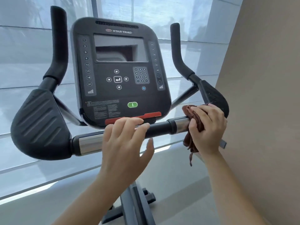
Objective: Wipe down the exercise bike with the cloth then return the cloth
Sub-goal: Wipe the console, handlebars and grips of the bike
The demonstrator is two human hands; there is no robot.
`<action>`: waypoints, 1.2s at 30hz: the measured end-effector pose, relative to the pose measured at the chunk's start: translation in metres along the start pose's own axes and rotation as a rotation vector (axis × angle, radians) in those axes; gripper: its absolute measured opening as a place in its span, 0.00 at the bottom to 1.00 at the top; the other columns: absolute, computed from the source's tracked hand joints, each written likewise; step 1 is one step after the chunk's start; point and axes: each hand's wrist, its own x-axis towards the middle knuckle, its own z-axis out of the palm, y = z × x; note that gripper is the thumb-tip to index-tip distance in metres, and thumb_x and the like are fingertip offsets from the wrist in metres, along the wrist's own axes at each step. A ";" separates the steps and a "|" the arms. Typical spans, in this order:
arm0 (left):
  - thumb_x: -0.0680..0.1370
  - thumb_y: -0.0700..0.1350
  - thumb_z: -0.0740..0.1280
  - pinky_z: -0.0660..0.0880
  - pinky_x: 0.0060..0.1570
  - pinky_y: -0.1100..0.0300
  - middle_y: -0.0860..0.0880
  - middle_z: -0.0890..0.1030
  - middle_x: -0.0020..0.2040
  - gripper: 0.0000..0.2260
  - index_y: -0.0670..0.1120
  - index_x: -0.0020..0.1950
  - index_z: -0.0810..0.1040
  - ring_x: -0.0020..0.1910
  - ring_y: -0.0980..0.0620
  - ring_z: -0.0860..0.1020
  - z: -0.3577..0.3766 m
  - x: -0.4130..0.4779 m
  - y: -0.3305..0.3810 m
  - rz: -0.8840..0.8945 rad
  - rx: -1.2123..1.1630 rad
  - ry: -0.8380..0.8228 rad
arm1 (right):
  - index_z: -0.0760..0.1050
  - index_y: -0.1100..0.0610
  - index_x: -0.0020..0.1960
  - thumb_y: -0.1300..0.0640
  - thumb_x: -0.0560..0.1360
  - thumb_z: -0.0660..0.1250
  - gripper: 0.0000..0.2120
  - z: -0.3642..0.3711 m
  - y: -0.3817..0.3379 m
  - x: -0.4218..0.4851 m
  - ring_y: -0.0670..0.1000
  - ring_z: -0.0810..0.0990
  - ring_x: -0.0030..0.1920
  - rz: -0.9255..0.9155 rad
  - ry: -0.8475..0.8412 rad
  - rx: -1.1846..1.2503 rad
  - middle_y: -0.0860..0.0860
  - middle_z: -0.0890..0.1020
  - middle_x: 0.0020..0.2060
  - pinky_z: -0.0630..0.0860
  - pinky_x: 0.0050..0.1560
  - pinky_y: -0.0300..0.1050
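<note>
At the right end of the exercise bike's (135,200) crossbar (159,128), over its chrome sleeve, the right hand (208,127) grasps a bunched brown cloth (194,112) pressed against the bar, with a loose tail hanging below. Left hand (125,143): released, fingers laid over the bar's middle, thumb apart beneath. The Star Trac console (120,70) stands above the bar.

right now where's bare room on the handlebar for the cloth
Bare: chrome stretch between left pad and left hand; black sleeve between the hands. Crowded: right end, with right hand, cloth and right pad.
</note>
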 end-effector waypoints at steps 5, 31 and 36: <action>0.71 0.45 0.67 0.70 0.41 0.52 0.46 0.81 0.45 0.08 0.43 0.47 0.79 0.43 0.45 0.78 0.032 0.018 0.025 0.057 -0.008 -0.088 | 0.80 0.55 0.51 0.51 0.71 0.59 0.15 -0.001 -0.028 -0.002 0.54 0.77 0.54 -0.099 -0.161 0.040 0.51 0.82 0.47 0.70 0.56 0.54; 0.75 0.46 0.63 0.64 0.35 0.56 0.48 0.81 0.39 0.09 0.43 0.44 0.80 0.34 0.46 0.76 0.058 0.011 0.021 0.028 0.053 0.045 | 0.81 0.54 0.47 0.50 0.70 0.58 0.15 -0.013 -0.015 0.022 0.54 0.78 0.45 -0.088 -0.352 0.000 0.50 0.82 0.41 0.70 0.48 0.51; 0.74 0.45 0.65 0.66 0.34 0.56 0.47 0.82 0.39 0.08 0.42 0.44 0.81 0.34 0.46 0.77 0.060 0.010 0.020 0.056 0.092 0.065 | 0.80 0.57 0.48 0.51 0.70 0.60 0.14 -0.008 0.000 0.015 0.55 0.79 0.46 -0.238 -0.208 0.038 0.52 0.83 0.42 0.73 0.46 0.51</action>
